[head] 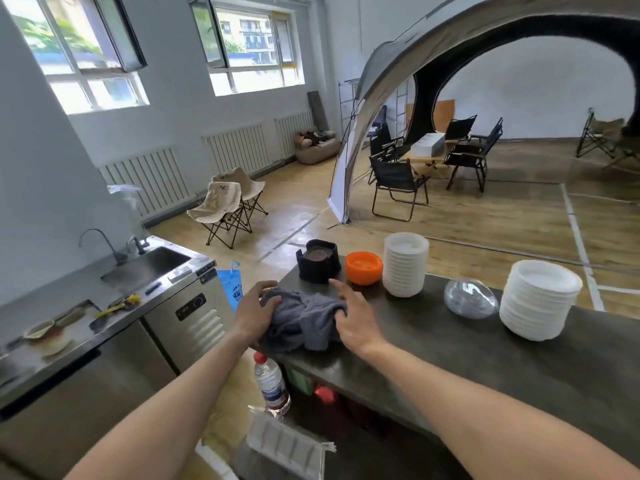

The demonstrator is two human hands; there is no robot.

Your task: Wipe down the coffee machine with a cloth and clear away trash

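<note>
A crumpled grey cloth (304,318) lies on the dark counter (485,358) near its left end. My left hand (254,311) rests on the cloth's left side with fingers curled over it. My right hand (353,318) grips the cloth's right side, index finger stretched toward a black holder (317,261). No coffee machine is in view.
On the counter stand an orange bowl (363,267), two stacks of white bowls (405,263) (538,299) and a clear plastic lid (469,299). A water bottle (272,384) stands below the counter edge. A steel sink unit (145,268) runs along the left.
</note>
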